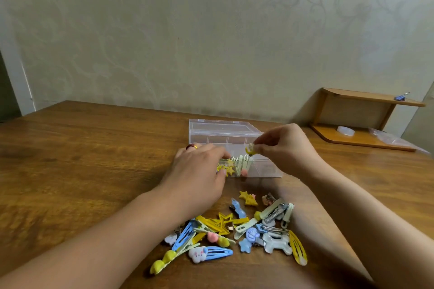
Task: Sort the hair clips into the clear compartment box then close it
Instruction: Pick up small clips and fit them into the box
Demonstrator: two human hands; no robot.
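Fingertips of the right hand (281, 145) pinch a small yellow clip (250, 149), and that grip hangs just above the clear compartment box (234, 138), over its near row. From the grip, the compartment already stocked with yellow star clips (227, 169) lies at about seven o'clock and slightly lower; the pale upright clips (244, 164) stand almost directly beneath, at six. The held clip is too small and blurred for me to tell its long axis for certain; it seems to hang roughly downward from the pinch, its free end toward the box.

Left hand (199, 171) rests on the box's near-left corner, its fingers curled round the rim and steadying it. It covers part of the yellow compartment, so the drop probably wants a short move toward eight o'clock, or the left fingers must give way. The right hand is plainly the nearer for the job.

Box runs long from nine to three o'clock, its lid (220, 125) standing open along the far edge at twelve.

Further out, at six o'clock from the box, the unsorted pile of clips (234, 230) lies on the desk (94, 148), yellow, blue and pale ones tangled at every angle, so much sorting remains, I judge.
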